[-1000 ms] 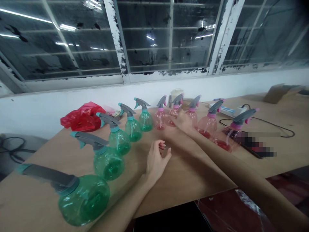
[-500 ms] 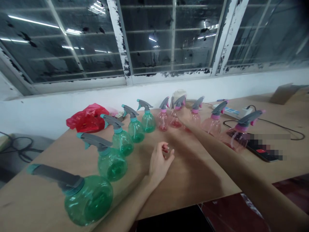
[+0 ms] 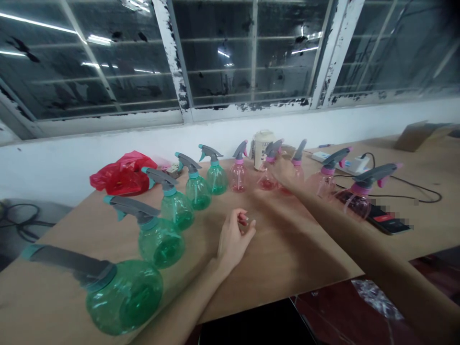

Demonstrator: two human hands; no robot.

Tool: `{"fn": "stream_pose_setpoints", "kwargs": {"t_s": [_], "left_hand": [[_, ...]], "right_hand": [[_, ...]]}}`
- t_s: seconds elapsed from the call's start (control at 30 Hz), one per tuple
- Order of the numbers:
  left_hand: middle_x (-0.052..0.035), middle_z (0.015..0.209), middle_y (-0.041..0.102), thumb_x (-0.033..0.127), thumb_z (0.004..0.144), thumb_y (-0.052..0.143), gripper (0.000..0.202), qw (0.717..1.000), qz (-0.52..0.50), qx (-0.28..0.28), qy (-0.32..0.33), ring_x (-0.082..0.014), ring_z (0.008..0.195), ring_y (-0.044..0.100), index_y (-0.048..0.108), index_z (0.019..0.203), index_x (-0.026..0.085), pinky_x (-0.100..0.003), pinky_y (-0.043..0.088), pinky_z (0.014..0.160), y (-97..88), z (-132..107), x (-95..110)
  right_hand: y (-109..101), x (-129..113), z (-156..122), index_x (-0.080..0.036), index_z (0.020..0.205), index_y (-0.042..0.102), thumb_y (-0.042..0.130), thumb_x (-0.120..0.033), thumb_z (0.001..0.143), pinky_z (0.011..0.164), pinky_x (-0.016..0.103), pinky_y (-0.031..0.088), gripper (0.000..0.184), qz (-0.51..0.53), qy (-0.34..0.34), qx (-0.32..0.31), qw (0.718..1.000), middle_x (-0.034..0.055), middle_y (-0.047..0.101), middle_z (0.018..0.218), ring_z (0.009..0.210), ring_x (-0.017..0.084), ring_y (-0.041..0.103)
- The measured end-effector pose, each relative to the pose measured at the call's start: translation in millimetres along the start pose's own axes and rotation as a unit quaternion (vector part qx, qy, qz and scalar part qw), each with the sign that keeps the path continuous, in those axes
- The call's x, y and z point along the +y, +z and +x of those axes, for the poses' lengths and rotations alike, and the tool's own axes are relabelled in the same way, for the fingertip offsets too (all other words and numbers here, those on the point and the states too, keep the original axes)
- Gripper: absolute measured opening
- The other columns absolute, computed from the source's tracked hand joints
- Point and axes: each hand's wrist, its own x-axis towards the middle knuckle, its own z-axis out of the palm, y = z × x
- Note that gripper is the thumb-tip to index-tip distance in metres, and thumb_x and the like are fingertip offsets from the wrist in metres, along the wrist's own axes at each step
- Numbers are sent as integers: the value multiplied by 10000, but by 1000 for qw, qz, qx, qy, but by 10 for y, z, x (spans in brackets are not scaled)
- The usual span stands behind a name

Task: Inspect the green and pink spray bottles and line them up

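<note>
My left hand [image 3: 235, 237] is held over the middle of the table, fingers loosely curled and thumb apart, with nothing in it. Far forward, my right hand [image 3: 283, 170] grips a clear pink spray bottle [image 3: 266, 179] with a grey trigger head, at its neck; the fingertips are partly hidden. To its left stands another pink spray bottle [image 3: 237, 177]. A third pink spray bottle [image 3: 297, 165] is partly covered by my right hand, and more pink ones [image 3: 354, 201] curve toward me on the right. Several green spray bottles [image 3: 161, 242] form a slanting row left of my left hand.
A red plastic bag [image 3: 124, 175] lies at the back left. Behind the pink bottles stands a cream container [image 3: 264, 149]. To the right are a phone [image 3: 390, 220], a white power strip [image 3: 338, 163] with a black cable, and a cardboard piece [image 3: 420, 136]. A wall with windows borders the table.
My right hand has shifted the gripped pink spray bottle slightly right, away from the pink bottle beside it. The view has swung a little. My left hand keeps its pose.
</note>
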Motion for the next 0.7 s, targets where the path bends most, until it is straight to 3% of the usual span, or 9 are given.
{"fn": "stream_pose_setpoints", "kwargs": {"t_s": [0.4, 0.53, 0.7], "left_hand": [[-29, 890, 581, 260, 815, 595, 213, 1000, 2, -12, -11, -154, 763, 586, 498, 999, 212, -287, 485, 619, -8, -2, 35], [-28, 875, 589, 291, 840, 576, 194, 1000, -5, -7, -14, -154, 762, 583, 501, 998, 208, -288, 480, 628, -33, 9, 53], [-32, 870, 596, 345, 890, 514, 181, 999, -9, 33, -25, -157, 782, 582, 509, 996, 199, -301, 474, 683, -94, 39, 127]], "right_hand": [[-18, 190, -14, -156, 1247, 525, 468, -440, 867, 747, 395, 484, 478, 15, -27, 30, 999, 156, 701, 1006, 891, 312, 658], [-46, 81, -122, -181, 1249, 534, 502, -414, 850, 746, 372, 476, 463, 60, -83, 34, 994, 124, 711, 984, 894, 297, 655], [-251, -123, -405, -185, 1180, 587, 461, -461, 862, 694, 348, 450, 438, 46, -118, 38, 991, 115, 714, 910, 867, 306, 647]]}}
